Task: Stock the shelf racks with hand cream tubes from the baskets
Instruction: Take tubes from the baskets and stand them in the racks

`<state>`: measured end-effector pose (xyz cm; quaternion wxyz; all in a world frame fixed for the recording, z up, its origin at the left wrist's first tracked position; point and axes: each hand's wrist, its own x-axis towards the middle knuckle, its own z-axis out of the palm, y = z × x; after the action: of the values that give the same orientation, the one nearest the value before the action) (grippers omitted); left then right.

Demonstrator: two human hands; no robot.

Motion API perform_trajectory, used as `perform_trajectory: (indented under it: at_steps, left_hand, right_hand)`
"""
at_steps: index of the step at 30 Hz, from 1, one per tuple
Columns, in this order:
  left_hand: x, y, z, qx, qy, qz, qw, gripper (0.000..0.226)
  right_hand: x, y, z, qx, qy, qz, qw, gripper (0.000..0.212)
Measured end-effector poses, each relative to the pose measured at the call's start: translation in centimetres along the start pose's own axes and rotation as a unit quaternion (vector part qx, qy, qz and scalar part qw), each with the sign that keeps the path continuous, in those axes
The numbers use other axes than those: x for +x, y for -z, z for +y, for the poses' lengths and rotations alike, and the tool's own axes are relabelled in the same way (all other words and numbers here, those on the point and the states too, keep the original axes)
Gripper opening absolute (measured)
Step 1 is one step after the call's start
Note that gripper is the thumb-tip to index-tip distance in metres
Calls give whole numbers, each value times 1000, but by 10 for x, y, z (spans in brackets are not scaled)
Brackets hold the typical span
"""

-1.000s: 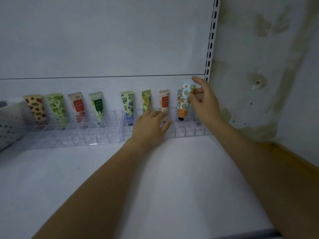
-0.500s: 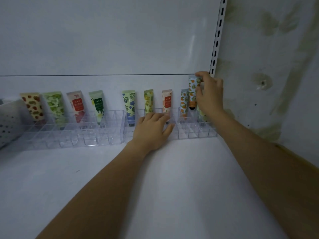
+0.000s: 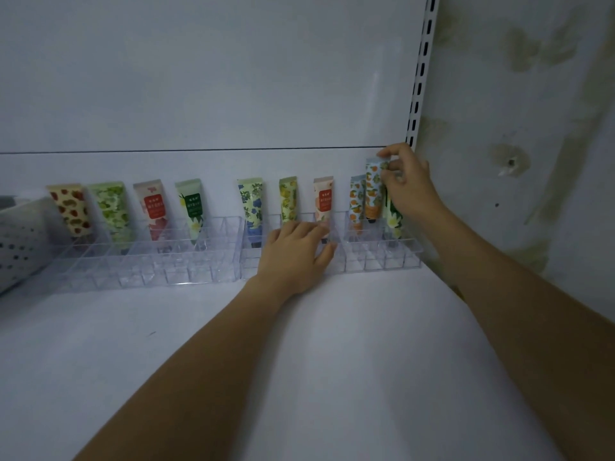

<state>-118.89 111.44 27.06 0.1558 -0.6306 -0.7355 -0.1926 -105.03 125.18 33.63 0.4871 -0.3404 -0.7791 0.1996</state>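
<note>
Two clear plastic racks stand side by side at the back of the white shelf: the left rack (image 3: 143,271) and the right rack (image 3: 382,257). Several hand cream tubes stand cap-down in their back rows. My right hand (image 3: 404,184) pinches the top of an orange-patterned tube (image 3: 373,191), held upright over the right rack's far right end, beside a matching tube (image 3: 356,204) and a green tube (image 3: 394,221) partly hidden by my hand. My left hand (image 3: 296,254) rests flat on the right rack's front, fingers spread.
A grey perforated basket (image 3: 20,241) lies at the far left edge, next to the left rack. A slotted metal upright (image 3: 420,71) and a stained wall bound the shelf on the right. The front rows of both racks hold no tubes.
My right hand has carried the orange-patterned tube rightward, past the matching tube, to the rack's right end. My left hand has stayed on the rack front.
</note>
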Motion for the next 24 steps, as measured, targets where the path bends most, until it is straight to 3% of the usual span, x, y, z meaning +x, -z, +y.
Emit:
perform_trajectory:
  at_steps: [8, 12, 16, 20, 22, 24]
  left_hand:
    - [1, -3, -1, 13, -11, 1, 1000, 49]
    - [1, 1, 0, 45, -21, 9, 999, 53]
    - [5, 23, -7, 71, -56, 40, 995, 63]
    - [2, 80, -54, 162, -77, 31, 983, 61]
    - [-10, 118, -84, 192, -60, 51, 978, 73]
    - [-29, 155, -119, 220, -28, 78, 972, 65]
  right_hand:
    - [-7, -13, 22, -228, 72, 31, 971, 30]
    - [-13, -15, 13, -244, 84, 38, 965, 38]
    - [-16, -19, -13, -234, 165, 43, 957, 40]
    - [-24, -42, -52, -223, 272, 5, 936, 41]
    - [-27, -62, -76, -218, 320, -21, 922, 42]
    - [-32, -85, -107, -201, 352, -51, 913, 42]
